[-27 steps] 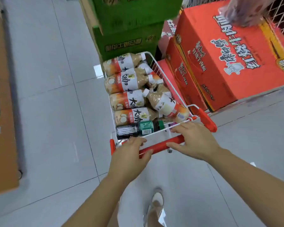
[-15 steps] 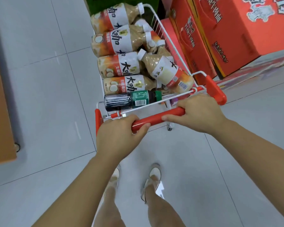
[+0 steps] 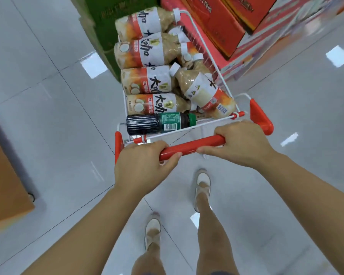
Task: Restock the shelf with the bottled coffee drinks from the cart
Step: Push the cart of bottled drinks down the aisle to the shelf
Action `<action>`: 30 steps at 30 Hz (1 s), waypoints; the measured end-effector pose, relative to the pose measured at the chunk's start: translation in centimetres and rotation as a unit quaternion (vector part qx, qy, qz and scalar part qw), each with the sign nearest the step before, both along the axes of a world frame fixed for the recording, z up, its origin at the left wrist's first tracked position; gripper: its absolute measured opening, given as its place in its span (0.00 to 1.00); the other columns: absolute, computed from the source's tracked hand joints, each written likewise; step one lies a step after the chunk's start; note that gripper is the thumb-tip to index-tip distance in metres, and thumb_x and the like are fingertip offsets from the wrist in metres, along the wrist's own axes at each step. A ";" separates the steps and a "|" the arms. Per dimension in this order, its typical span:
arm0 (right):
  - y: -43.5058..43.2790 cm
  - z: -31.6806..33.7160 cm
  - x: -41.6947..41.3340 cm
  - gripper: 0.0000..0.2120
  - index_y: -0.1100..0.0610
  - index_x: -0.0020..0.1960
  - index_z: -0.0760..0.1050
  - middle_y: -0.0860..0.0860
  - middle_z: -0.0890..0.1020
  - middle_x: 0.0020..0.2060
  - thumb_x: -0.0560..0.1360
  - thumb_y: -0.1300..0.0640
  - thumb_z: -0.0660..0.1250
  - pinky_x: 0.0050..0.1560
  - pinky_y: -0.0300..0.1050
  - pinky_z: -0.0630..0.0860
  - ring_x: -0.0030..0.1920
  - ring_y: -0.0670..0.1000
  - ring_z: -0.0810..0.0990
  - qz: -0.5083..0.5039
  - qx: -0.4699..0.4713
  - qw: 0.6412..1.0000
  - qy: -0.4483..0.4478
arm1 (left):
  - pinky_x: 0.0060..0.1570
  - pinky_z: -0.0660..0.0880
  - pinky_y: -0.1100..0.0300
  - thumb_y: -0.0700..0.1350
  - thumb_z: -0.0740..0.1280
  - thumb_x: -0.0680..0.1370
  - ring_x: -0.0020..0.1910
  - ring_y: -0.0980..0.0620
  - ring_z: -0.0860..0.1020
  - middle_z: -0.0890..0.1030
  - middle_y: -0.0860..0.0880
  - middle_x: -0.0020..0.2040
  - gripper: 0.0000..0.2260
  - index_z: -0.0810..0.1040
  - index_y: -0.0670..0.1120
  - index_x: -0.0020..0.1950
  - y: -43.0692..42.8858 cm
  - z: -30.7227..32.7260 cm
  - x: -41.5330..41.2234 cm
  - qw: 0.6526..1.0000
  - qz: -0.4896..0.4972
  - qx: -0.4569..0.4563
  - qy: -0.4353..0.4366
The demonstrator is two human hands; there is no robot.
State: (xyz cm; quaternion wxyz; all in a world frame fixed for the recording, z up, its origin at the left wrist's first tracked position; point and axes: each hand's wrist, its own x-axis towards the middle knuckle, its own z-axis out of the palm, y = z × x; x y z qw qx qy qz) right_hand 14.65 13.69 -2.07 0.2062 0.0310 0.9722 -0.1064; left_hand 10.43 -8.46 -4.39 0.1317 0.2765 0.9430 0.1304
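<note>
Grip: left hand [image 3: 143, 165] and right hand [image 3: 240, 143], fingers [image 3: 228, 131] clenched round the red plastic handle bar [image 3: 191, 148], to steer.
Load: tan bottled coffee drinks [image 3: 147, 82] lie sideways, wedged in the white wire cart [image 3: 207, 123] against rolling.

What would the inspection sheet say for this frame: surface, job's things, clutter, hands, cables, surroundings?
Surface: grey tiled floor, glossy, with light reflections.
Job's things: beige bottled coffee drinks lie piled on their sides in the cart.
Clutter: one dark bottle with a green cap lies across the cart's near end.
Hands: left hand and right hand both grip the red cart handle.
Cables: nothing seen.
Surroundings: red cartons right of the cart, green cartons ahead, brown box at left; no shelf in view.
</note>
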 end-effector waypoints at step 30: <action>6.4 0.5 28.6 0.29 0.49 0.30 0.65 0.44 0.71 0.26 0.61 0.23 0.46 0.28 0.37 0.57 0.27 0.42 0.69 -0.407 0.019 0.910 -0.070 | 0.37 0.68 0.61 0.65 0.52 0.75 0.27 0.52 0.74 0.78 0.55 0.28 0.23 0.80 0.54 0.41 17.4 -1.1 13.1 0.891 -0.441 0.069 0.086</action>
